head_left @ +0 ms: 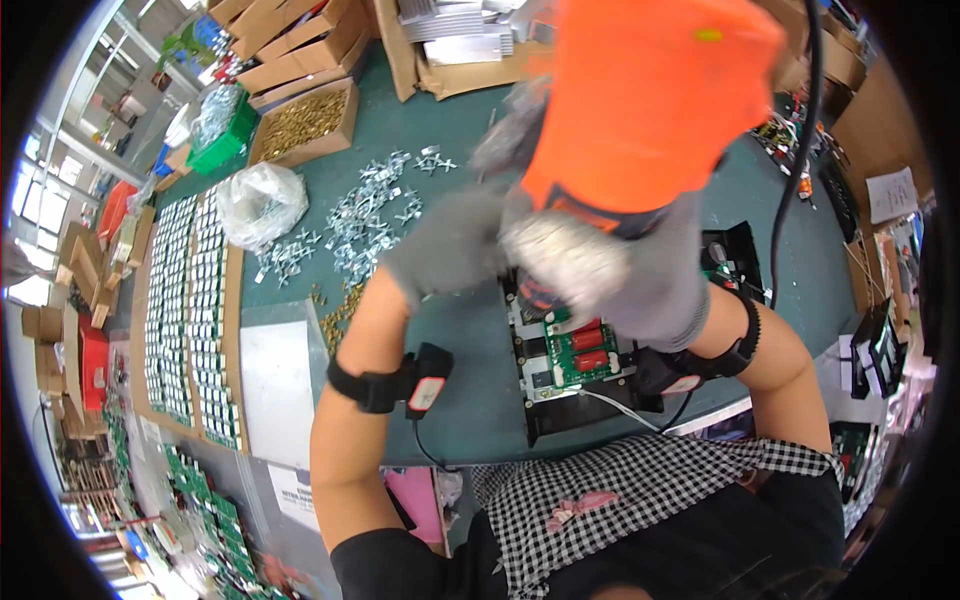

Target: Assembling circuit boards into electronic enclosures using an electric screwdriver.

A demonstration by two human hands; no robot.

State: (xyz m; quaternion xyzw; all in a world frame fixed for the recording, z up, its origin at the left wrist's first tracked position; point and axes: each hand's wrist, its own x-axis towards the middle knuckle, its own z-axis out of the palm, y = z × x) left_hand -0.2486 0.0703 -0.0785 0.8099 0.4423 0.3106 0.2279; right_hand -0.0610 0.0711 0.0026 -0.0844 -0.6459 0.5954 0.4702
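A large orange power drill (640, 110), blurred by motion, stands over the work with its body toward the camera. My right hand (665, 285), in a grey glove, is closed round its lower part, where a whitish wrapping (565, 248) shows. Beside the tool on the left is my gloved left hand (450, 240); its fingers are smeared and partly hidden behind the drill. Below both hands lies a black metal housing (540, 425) holding a green circuit board (565, 375) with red components (590, 360). The drill's tip is hidden.
Silvery metal clips (370, 220) lie loose left of my hands, near brass-coloured pieces (345, 315) and a clear plastic bag (262, 205). Farther left are rows of small parts on cardboard (236, 400). A box of brass fittings (305, 122) stands behind. A black cable (790, 190) hangs at right.
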